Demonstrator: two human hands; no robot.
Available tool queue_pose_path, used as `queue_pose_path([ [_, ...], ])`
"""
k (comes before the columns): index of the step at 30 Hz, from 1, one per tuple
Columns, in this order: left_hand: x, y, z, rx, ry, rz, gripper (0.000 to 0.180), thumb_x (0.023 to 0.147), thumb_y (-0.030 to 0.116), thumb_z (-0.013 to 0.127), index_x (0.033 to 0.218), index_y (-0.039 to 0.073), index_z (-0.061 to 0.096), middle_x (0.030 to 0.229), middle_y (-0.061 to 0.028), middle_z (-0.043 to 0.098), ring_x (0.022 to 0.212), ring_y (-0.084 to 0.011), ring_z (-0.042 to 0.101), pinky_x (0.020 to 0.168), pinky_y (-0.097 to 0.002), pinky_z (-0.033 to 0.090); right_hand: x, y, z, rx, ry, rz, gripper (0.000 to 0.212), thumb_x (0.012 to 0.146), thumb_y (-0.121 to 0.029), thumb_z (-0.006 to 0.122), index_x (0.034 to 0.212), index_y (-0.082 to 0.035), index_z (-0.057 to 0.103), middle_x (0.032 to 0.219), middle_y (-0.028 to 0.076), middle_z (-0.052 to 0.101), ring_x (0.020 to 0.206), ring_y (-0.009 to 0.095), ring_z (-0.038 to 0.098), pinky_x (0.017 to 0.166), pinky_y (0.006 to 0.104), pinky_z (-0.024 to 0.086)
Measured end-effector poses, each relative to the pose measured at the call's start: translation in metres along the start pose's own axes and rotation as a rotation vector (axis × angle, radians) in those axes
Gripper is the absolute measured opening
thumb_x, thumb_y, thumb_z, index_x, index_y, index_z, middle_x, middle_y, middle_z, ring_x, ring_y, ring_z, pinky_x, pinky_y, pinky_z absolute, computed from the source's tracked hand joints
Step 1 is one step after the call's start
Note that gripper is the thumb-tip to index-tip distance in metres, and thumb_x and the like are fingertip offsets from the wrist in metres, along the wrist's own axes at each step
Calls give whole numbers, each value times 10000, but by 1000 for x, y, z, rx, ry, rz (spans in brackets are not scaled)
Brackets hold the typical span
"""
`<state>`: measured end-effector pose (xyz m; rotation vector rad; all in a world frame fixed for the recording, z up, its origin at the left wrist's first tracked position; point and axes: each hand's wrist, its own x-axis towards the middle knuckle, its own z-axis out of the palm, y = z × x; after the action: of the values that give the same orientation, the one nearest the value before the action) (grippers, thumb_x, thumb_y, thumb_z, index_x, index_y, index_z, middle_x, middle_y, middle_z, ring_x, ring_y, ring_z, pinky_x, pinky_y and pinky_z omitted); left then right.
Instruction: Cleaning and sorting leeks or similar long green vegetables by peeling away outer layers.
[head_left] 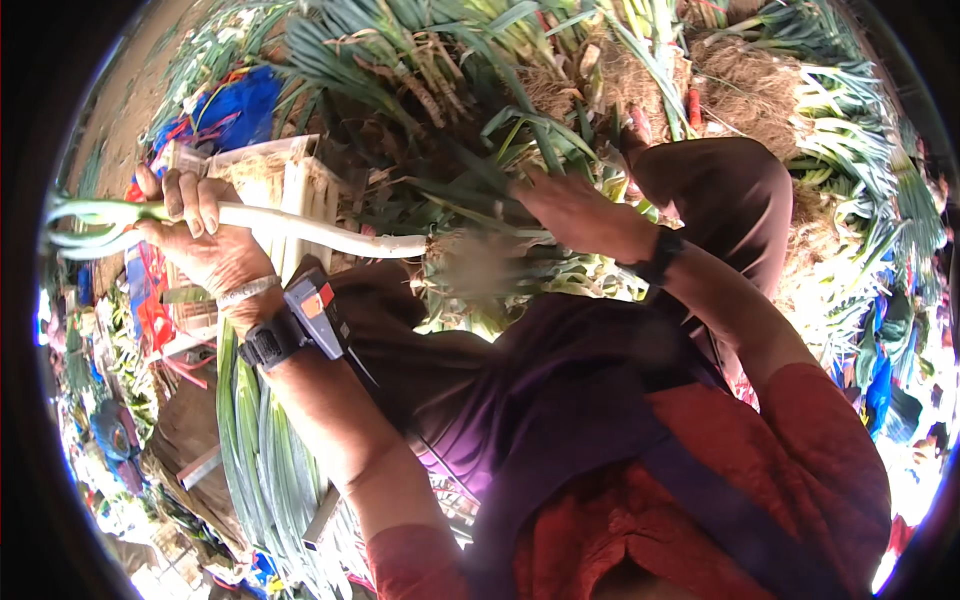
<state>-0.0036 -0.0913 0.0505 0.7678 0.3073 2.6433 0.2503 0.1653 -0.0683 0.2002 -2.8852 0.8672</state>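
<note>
My left hand (190, 215) is closed around a long leek (325, 232). The stalk lies nearly level, its trimmed white root end pointing right over my lap and its green top (85, 225) sticking out to the left. My right hand (580, 215) is held in front of my bent knee, above a heap of loose leaves (520, 270). Its fingers stretch left, somewhat blurred, with no stalk visible in them. Just beyond the left hand, cleaned white leeks (270, 180) lie stacked in a box-like holder.
Bundles of untrimmed leeks (380, 60) lie across the far side, with a mass of brown roots (745, 90) at the far right. A blue plastic bag (235, 105) is at the far left. Long green leek tops (265, 430) hang beside my left forearm.
</note>
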Motion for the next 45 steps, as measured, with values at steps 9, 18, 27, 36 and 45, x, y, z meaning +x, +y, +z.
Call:
queue_pose_path([
  [9, -2, -80, 38, 496, 434, 136, 291, 914, 287, 604, 980, 14, 531, 681, 12, 399, 486, -59, 313, 374, -193, 271, 102, -87, 9, 313, 443, 75, 217, 950, -202, 533, 916, 6, 588, 754, 159, 558, 670, 270, 566, 625, 351, 458],
  [18, 1, -3, 24, 801, 506, 155, 167, 938, 176, 559, 971, 16, 526, 662, 28, 386, 508, -60, 284, 456, -209, 271, -30, 104, 138, -79, 106, 278, 126, 846, -106, 525, 909, -2, 562, 768, 227, 605, 737, 383, 613, 660, 485, 470],
  [27, -10, -48, 6, 920, 635, -53, 400, 882, 234, 638, 1144, -48, 528, 768, 9, 464, 561, -54, 286, 509, -202, 257, 53, 268, 44, 162, 449, 622, 177, 873, -225, 559, 925, -60, 594, 785, 170, 592, 718, 323, 595, 647, 438, 452],
  [36, 6, -96, 37, 1075, 826, -190, 303, 903, 297, 610, 917, 3, 543, 684, -44, 522, 483, -90, 406, 419, -207, 342, 97, 374, 32, 18, 383, 1016, 325, 921, -331, 545, 1037, -27, 555, 817, 220, 596, 741, 346, 582, 635, 458, 435],
  [45, 10, -101, 17, 1091, 917, -308, 281, 939, 274, 545, 1039, 12, 547, 641, 19, 402, 428, -49, 267, 367, -184, 213, 109, 403, 24, 269, 268, 867, 488, 816, -417, 689, 999, 31, 630, 793, 158, 639, 729, 234, 611, 687, 382, 472],
])
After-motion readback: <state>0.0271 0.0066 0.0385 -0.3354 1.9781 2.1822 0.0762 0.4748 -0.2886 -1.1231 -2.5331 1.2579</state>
